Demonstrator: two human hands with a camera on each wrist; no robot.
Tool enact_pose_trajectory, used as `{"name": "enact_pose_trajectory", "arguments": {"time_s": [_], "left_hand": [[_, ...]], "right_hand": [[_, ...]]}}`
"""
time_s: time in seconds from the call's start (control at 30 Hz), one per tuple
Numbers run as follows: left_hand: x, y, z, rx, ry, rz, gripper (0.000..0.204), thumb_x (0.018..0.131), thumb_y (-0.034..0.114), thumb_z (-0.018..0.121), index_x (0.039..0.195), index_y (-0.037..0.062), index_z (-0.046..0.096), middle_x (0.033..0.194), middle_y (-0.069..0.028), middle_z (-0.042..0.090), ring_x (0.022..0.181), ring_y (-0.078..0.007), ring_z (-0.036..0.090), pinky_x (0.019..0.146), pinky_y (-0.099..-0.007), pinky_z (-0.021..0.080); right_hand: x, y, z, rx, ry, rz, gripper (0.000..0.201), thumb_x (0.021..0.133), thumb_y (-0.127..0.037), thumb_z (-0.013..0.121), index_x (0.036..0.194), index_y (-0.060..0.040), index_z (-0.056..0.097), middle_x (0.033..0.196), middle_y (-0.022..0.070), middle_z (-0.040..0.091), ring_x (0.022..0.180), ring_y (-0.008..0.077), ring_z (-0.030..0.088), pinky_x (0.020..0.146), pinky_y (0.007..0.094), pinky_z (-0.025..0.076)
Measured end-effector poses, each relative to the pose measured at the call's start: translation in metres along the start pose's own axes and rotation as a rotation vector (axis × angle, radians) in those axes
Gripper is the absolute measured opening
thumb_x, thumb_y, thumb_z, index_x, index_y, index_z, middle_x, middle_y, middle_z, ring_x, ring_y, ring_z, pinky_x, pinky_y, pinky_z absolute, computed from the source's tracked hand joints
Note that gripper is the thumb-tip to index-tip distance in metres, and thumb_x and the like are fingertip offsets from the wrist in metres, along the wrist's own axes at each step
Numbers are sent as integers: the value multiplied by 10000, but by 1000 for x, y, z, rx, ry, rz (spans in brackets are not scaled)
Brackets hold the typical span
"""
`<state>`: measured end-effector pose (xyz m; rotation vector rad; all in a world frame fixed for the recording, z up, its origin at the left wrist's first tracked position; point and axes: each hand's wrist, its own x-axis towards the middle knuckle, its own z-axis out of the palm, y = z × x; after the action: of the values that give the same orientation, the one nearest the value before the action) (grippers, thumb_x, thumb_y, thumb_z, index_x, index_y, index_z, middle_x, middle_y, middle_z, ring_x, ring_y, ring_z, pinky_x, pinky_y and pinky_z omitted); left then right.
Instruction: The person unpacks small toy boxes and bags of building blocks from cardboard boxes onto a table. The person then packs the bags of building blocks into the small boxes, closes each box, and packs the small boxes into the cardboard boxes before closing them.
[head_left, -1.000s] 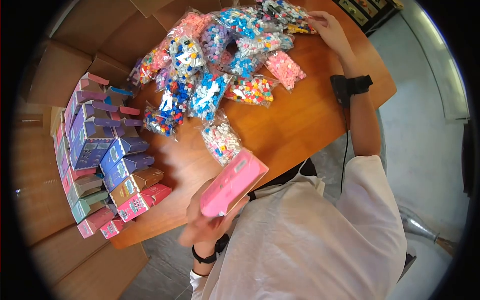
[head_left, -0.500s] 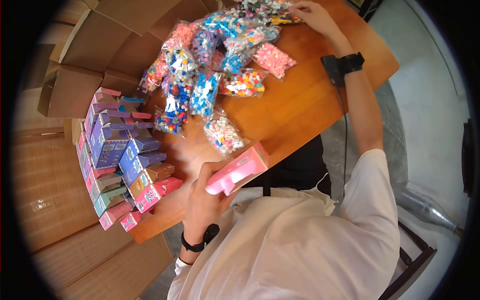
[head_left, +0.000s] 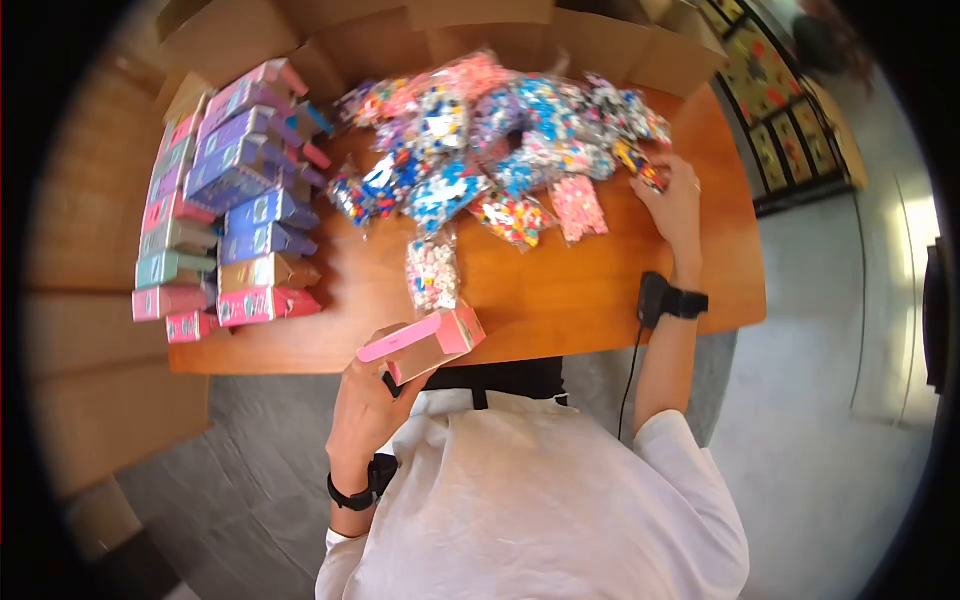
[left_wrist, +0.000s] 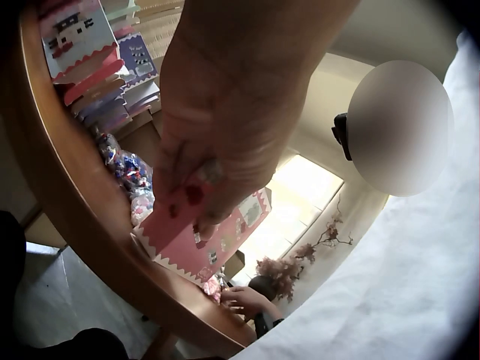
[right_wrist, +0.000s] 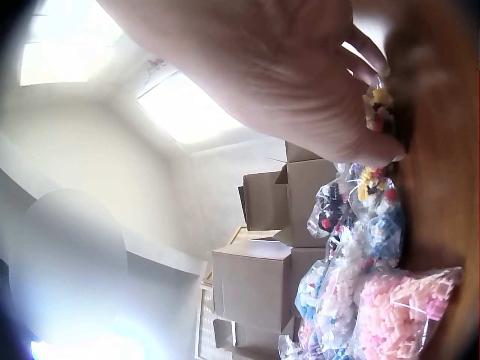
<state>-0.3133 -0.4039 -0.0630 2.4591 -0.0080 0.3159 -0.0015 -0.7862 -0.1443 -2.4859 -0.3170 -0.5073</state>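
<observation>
My left hand [head_left: 365, 410] grips a pink cardboard box [head_left: 440, 332] near the table's front edge, and an opening in the box shows in the head view. The left wrist view shows the fingers across its printed face [left_wrist: 187, 244]. At the right end of a pile of clear bags, my right hand [head_left: 675, 205] holds a small bag of yellow, red and black plastic pieces [head_left: 632, 160]. Thumb and fingers lie on either side of that bag [right_wrist: 378, 112] in the right wrist view. A bag of white and pink pieces [head_left: 432, 272] lies just beyond the pink box.
Several bags of coloured pieces [head_left: 440, 195] cover the back middle of the wooden table [head_left: 540, 310]. Stacked printed boxes [head_left: 240, 170] stand at the left. Open brown cartons [head_left: 370, 55] line the far edge. A cable [head_left: 628, 385] hangs from the right wrist camera.
The head view has turned and swung toward the right. My left hand has tilted the pink box, so its opening now shows. The right hand stays at the same small bag.
</observation>
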Motion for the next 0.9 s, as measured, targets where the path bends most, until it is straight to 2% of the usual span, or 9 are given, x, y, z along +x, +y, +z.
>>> {"name": "enact_pose_trajectory", "arguments": {"time_s": [0.07,0.2,0.23,0.3,0.5,0.63,0.7,0.77,0.9], "left_hand": [[7,10,-7,-27,-70,-6,581,798,144,905,1208,22,511,1222,-172,670,907,-321,665,782,-385,536],[11,13,-12,-201,-178,-297,428,813,10,777,1228,36,674,1216,-142,706,1080,-341,691,888,-390,548],[12,12,-13,-210,-169,-318,428,813,10,777,1228,36,674,1216,-142,706,1080,-341,691,888,-390,548],[11,9,-13,-131,-191,-235,451,800,16,789,1232,32,659,1227,-150,701,1068,-364,683,897,-411,550],[5,9,-18,-113,-150,-261,425,766,-48,733,1180,9,657,1197,-137,672,1035,-381,631,903,-444,523],[-7,-1,-30,-60,-134,-245,430,764,-42,751,1174,3,632,1192,-139,669,1035,-383,629,906,-443,521],[-12,-8,-29,-71,-68,-174,487,758,-35,777,1202,7,583,1193,-155,664,1015,-397,627,895,-456,522],[-17,-18,-26,-82,-40,-77,550,780,2,810,1245,20,517,1139,-188,656,974,-409,625,851,-476,521],[-16,-32,-17,-81,75,63,576,829,101,842,1262,33,470,992,-204,628,908,-415,624,753,-489,508]], "right_hand": [[2,7,1,54,-21,-8,448,777,-239,871,1122,-66,645,1115,143,654,1055,334,608,948,475,456],[0,2,0,16,8,21,410,809,-234,861,1122,-63,659,1100,131,662,1015,304,620,924,447,469],[0,1,0,15,-11,6,410,809,-234,861,1122,-63,659,1100,131,662,1015,304,620,924,447,469],[1,0,3,-9,25,41,415,831,-246,850,1153,-59,665,1110,131,663,1018,301,617,933,443,470],[5,-1,4,-27,2,87,426,845,-255,841,1185,-56,679,1121,138,665,1027,289,621,928,435,482],[6,-15,-2,2,27,31,385,855,-257,844,1147,-43,712,1063,164,685,948,294,673,837,401,536],[1,-10,-6,8,40,26,361,871,-263,837,1126,-38,715,1024,164,699,930,273,689,805,374,540],[-9,-17,-18,67,-24,230,341,892,-280,823,1110,-42,713,1009,160,709,916,242,695,798,353,530],[-51,-17,-40,84,9,335,367,923,-302,793,1138,-23,692,1023,130,726,897,201,697,785,319,514]]}}
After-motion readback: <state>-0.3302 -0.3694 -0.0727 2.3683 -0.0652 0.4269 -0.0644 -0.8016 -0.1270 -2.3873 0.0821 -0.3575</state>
